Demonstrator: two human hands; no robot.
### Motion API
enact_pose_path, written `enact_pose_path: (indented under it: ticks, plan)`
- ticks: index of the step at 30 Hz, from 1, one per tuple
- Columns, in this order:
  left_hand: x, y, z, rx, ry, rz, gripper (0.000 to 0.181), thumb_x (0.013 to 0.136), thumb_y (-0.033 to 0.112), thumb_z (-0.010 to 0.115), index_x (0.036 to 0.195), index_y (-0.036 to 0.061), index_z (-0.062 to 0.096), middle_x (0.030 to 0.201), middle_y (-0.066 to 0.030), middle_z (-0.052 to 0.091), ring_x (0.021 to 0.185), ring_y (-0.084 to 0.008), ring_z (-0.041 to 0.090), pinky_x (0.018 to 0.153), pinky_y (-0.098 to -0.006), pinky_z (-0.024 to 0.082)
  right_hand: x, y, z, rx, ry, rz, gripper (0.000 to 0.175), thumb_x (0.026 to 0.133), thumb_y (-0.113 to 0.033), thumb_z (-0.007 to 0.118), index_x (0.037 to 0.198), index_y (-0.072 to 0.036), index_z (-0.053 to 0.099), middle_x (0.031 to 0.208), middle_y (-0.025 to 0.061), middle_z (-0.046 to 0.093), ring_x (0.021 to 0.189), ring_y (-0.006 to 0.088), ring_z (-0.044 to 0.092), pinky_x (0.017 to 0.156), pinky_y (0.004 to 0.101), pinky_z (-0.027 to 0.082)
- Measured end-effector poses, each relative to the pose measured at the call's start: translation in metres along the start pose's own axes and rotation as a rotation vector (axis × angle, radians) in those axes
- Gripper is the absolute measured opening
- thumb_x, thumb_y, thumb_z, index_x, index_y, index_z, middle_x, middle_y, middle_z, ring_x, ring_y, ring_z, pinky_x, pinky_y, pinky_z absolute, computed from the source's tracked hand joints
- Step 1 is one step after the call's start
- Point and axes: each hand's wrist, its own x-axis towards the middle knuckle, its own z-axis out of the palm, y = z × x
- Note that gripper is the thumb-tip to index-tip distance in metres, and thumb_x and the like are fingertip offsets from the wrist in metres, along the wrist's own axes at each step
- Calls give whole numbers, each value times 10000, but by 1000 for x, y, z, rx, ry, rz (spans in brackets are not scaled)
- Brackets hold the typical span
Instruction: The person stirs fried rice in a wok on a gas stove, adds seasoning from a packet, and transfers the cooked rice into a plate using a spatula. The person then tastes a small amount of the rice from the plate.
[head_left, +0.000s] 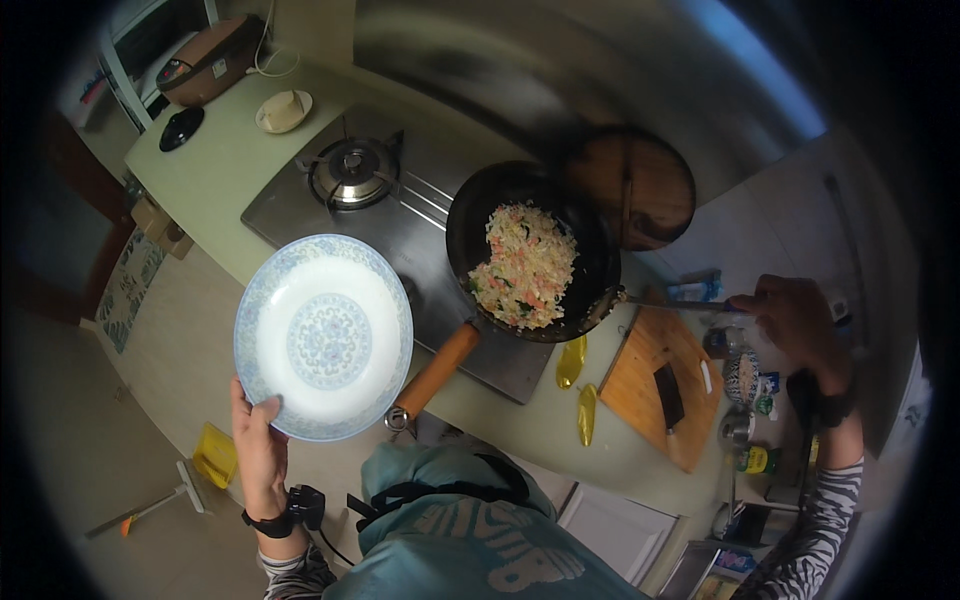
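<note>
My left hand (259, 435) grips the rim of a white plate with a blue pattern (324, 337), thumb on its upper side. The plate is held out over the floor and the counter's front edge, left of the wok handle (439, 367). Fried rice (529, 266) with pink and green bits lies in a black wok (592, 247) on the right side of the gas stove. In my right hand (787, 319) is the handle of a metal cooking utensil (675, 304). Its head, with some food on it, is at the wok's right rim; its exact shape is unclear.
Behind the wok a round wooden lid (637, 187) leans near the wall. A bare gas burner (354, 172) is at left. To the right lies a cutting board (645, 382) with a dark-bladed knife (669, 397). Two yellow spoon-shaped pieces (571, 363) rest on the counter (517, 435).
</note>
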Motion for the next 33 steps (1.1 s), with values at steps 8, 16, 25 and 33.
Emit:
enact_pose_path:
  ticks: [8, 16, 25, 33]
  plan:
    - [-13, -8, 7, -27, 28, 25, 587, 845, 49, 525, 1403, 22, 345, 1308, -117, 506, 1165, -211, 531, 976, -356, 469, 51, -14, 57, 471, -6, -118, 405, 737, -122, 748, 1136, -184, 709, 848, 85, 641, 785, 260, 618, 757, 375, 495]
    - [-20, -16, 3, 9, 64, 69, 636, 812, 57, 535, 1416, 18, 338, 1341, -135, 487, 1215, -244, 506, 1040, -378, 417, 19, 30, 29, 519, -235, -46, 440, 738, -91, 749, 1170, -153, 691, 931, 107, 672, 810, 259, 636, 775, 365, 499]
    - [-22, -17, 7, 14, 46, 68, 601, 833, 56, 538, 1402, 10, 351, 1325, -126, 498, 1201, -231, 509, 1031, -370, 416, 55, -39, 64, 767, -129, -27, 420, 810, -88, 704, 1224, -97, 638, 961, 164, 642, 852, 313, 618, 802, 372, 476]
    - [-25, -15, 12, -15, 11, 81, 565, 846, 44, 526, 1388, 16, 368, 1311, -109, 507, 1178, -209, 514, 1010, -355, 425, 5, 1, 5, 345, -151, 38, 366, 769, -87, 712, 1133, -130, 700, 854, 126, 662, 772, 263, 634, 727, 379, 490]
